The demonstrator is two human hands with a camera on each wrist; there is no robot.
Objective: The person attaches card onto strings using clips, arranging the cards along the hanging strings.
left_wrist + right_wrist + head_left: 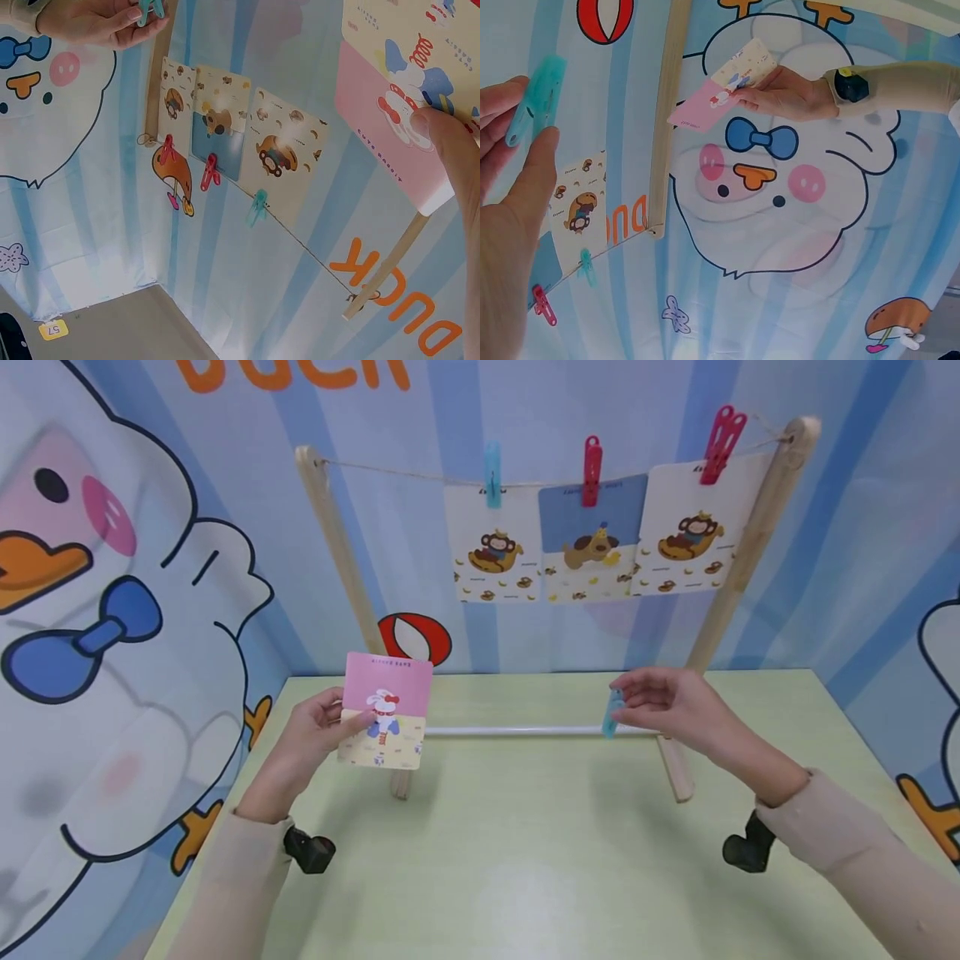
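Observation:
My left hand (pixel 309 732) pinches a pink and cream card (pixel 390 689) with a white rabbit on it, thumb across its front. In the left wrist view the same card (pixel 375 112) fills the upper right. My right hand (pixel 678 710) holds a light blue clothespin (pixel 612 714) between thumb and fingers; the right wrist view shows this clothespin (pixel 540 97) close up. Behind the hands, a string (pixel 390 470) carries a monkey card (pixel 495 547), a blue dog card (pixel 592 547) and another monkey card (pixel 693 531). A blue clothespin (pixel 492 477) and red clothespins (pixel 592 472) grip them.
The string runs between a left wooden post (pixel 337 543) and a right wooden post (pixel 738 560). A white bar (pixel 517 731) joins the frame low down, above a pale green table (pixel 495 860). A duck-printed backdrop (pixel 420 552) stands behind.

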